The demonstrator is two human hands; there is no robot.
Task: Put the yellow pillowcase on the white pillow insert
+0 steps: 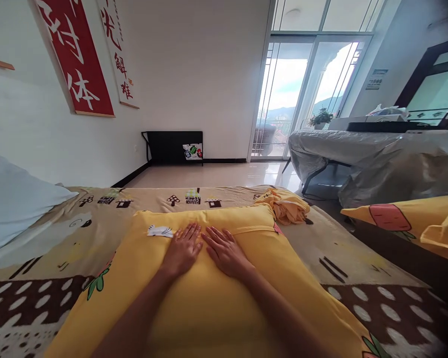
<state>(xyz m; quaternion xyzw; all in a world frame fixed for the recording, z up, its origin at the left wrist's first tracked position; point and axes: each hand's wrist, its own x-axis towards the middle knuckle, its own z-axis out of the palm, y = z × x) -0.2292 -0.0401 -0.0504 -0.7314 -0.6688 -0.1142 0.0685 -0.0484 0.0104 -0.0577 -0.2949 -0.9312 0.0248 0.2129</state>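
Note:
A plump pillow in a yellow pillowcase (209, 308) lies right in front of me on the bed. My left hand (182, 248) rests flat on its upper part, fingers stretched out, beside a small white printed patch (160, 231). Close by on the right, my right hand (227, 251) also presses flat on the yellow cloth with its fingers extended. Neither hand grips anything. A folded-over seam (252, 228) runs along the pillow's far right end. Just past that corner sits a crumpled bundle of yellow cloth (287, 205).
A patterned blanket (142, 196) covers the bed. A white pillow (18, 204) lies at left. Another yellow pillow (392, 216) is at the right edge. Beyond stand a plastic-covered table (332, 141), a black folded panel (168, 145) against the wall, and glass sliding doors (283, 89).

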